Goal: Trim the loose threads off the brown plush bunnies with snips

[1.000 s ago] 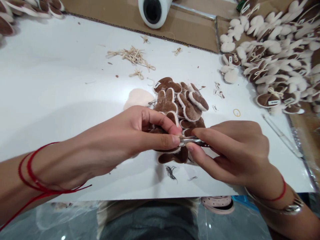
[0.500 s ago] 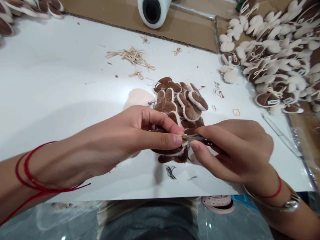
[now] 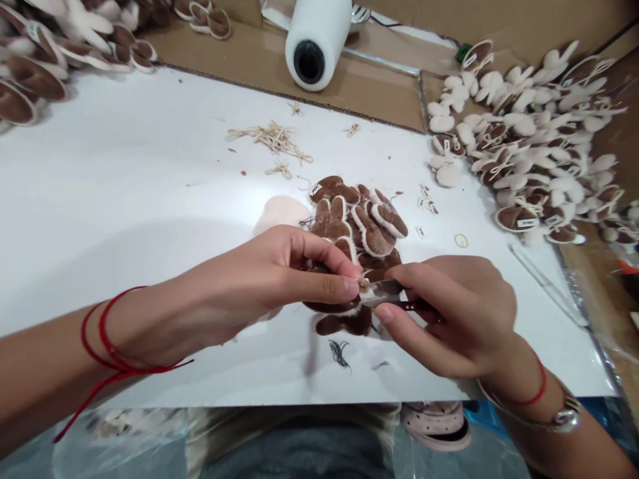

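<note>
My left hand is closed in a pinch on a brown plush piece with a pale fluffy edge, low over a pile of similar plush pieces. A small pale bit shows at the fingertips. In my right hand is a small pair of thread snips, its blades spread apart and pointing left at that pale bit. Whether the blades touch it, I cannot tell. My palms hide part of the held piece and the snips' handles.
Cream cord bows lie beyond the pile on the white table. Finished-looking plush bunnies are heaped at right, more at the far left. A white thread cone stands at the back. Tweezers and dark thread scraps lie nearby.
The snips' blades have spread apart; before, they were close together at my left fingertips. The view has shifted, showing more of the table's far side. My left hand keeps its pinch.
</note>
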`<state>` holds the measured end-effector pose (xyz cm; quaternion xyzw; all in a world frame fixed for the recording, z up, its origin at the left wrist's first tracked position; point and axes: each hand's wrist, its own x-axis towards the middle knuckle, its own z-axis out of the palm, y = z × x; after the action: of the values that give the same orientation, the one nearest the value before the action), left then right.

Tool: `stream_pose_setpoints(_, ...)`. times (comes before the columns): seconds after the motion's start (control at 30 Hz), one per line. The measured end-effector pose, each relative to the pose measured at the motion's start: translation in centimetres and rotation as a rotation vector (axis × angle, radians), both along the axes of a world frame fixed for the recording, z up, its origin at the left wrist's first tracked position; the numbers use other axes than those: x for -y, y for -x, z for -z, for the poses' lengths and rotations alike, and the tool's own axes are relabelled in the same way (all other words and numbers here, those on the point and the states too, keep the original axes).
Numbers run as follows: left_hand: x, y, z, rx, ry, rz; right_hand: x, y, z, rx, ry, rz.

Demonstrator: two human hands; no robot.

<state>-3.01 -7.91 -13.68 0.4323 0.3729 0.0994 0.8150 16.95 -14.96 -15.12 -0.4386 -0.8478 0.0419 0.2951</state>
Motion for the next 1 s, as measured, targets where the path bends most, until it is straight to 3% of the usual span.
stream_pose_setpoints(0.3, -0.2, -0.1, 0.5, 0.037, 0.059, 0.004, -0.1, 0.2, 0.0, 0.071, -0.036, 0.008)
stream_pose_setpoints(0.57, -0.5, -0.1, 1.0, 0.104, 0.012, 0.065, -0.2, 0.1, -0.2, 0.121, 0.013, 0.005)
stream_pose_setpoints(0.8, -1.1, 0.3, 0.9, 0.117, -0.052, 0.080, -0.3, -0.3, -0.1, 0.158, -0.041, 0.074)
stream_pose_setpoints(0.9, -1.3, 0.3, 0.8, 0.148, -0.083, 0.065, -0.4, -0.5, 0.0, 0.081, -0.001, 0.112)
stream_pose_setpoints(1.0, -1.3, 0.4, 1.1, 0.134, -0.147, -0.028, -0.4, -0.4, 0.0, -0.160, 0.192, 0.157)
